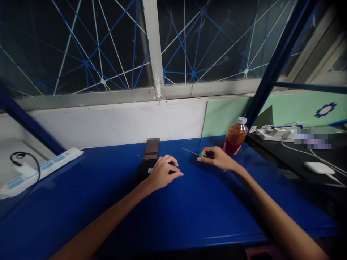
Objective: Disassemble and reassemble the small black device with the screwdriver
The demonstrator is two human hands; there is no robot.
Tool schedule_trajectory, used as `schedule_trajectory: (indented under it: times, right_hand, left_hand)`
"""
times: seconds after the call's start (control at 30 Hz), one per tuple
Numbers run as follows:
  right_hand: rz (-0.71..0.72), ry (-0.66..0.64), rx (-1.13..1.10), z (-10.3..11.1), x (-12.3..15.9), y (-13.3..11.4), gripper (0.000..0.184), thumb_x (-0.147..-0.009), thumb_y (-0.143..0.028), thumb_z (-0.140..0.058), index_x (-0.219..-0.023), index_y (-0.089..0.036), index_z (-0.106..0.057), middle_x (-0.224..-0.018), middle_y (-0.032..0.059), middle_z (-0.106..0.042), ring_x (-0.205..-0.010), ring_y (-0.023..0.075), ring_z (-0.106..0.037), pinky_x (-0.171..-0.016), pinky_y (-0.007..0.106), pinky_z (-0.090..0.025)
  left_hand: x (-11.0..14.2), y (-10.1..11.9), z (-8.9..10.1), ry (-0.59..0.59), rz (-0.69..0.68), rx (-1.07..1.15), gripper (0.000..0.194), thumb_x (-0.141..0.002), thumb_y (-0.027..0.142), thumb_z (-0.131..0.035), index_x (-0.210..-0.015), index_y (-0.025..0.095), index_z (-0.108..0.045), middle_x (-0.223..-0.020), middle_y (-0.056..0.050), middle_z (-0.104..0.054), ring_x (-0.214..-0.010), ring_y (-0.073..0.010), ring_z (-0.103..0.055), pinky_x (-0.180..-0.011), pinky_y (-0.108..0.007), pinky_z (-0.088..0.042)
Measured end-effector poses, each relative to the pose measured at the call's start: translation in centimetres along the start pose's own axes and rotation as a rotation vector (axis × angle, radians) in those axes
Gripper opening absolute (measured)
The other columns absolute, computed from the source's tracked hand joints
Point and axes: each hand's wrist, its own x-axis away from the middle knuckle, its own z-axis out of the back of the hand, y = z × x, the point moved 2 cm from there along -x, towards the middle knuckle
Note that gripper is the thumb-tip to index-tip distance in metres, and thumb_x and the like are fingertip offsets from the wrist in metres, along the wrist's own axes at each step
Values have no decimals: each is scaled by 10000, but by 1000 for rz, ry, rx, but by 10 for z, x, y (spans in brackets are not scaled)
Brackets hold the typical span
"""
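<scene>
my right hand (219,159) grips the green-handled screwdriver (201,155) over the blue table (195,216), its tip aimed leftward; my left hand (163,172) curves, fingers parted, holding nothing i can see. best keep that tip steady and clear of those fingers.

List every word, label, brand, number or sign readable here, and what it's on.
No words or numbers are readable.
Bottle label: too blurred.
Phone screen: too blurred.
White label on black item: too small.
Green wall: gear sign, no lettering visible.
</scene>
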Motion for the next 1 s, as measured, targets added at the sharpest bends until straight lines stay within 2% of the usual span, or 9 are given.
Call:
schedule_trajectory:
  times: [0.2,0.37,0.47,0.53,0.67,0.83,1.0]
  right_hand:
    - [8,21,40,-3,-2,9,403,-798,-552,-617,-646,-189,-529,-606,-29,-475,-562,119,-403,-545,276,-325]
    - [0,-9,107,-6,-3,13,406,-805,-556,-607,-652,-185,-541,-590,-28,-504,-551,116,-425,-532,265,-317]
    - [-13,-30,171,-6,-3,13,416,-824,-572,-579,-674,-184,-570,-599,-11,-551,-555,124,-463,-530,265,-319]
    - [-23,-29,268,-6,-3,14,400,-829,-564,-577,-700,-186,-594,-627,8,-591,-572,137,-498,-537,269,-324]
    - [-39,-17,503,-9,-3,19,337,-833,-517,-584,-778,-188,-631,-777,64,-670,-683,187,-589,-570,279,-343]
    - [-62,-54,626,-15,-3,21,304,-848,-486,-565,-810,-193,-637,-814,67,-692,-738,213,-631,-580,276,-361]
    - [-49,-73,622,-17,-2,20,311,-857,-486,-549,-816,-193,-644,-824,66,-701,-742,216,-639,-589,284,-383]
  left_hand:
    - [-18,3,-13,-11,7,-91,163,-863,402,-663,-847,269,-756,-941,-18,-659,-938,-219,-578,-816,-399,-419]
    - [-15,0,-14,17,45,-109,212,-852,424,-669,-950,247,-732,-976,-28,-668,-951,-231,-581,-825,-408,-435]
    - [-2,-4,0,40,51,-111,257,-884,445,-618,-1020,246,-708,-1025,-40,-660,-972,-235,-585,-850,-419,-448]
    - [12,-9,13,18,54,-123,311,-896,462,-592,-1118,258,-671,-1134,-56,-630,-1031,-244,-580,-867,-423,-461]
    - [48,-26,30,-60,70,-273,491,-883,487,-592,-1311,253,-535,-1347,-104,-526,-1207,-323,-502,-942,-513,-437]
    - [81,-34,27,-98,72,-418,520,-928,447,-537,-1392,238,-431,-1428,-120,-468,-1302,-313,-441,-1044,-544,-370]
    - [84,-31,17,-25,95,-494,443,-956,393,-495,-1363,220,-465,-1424,-134,-473,-1332,-322,-412,-1050,-540,-374]
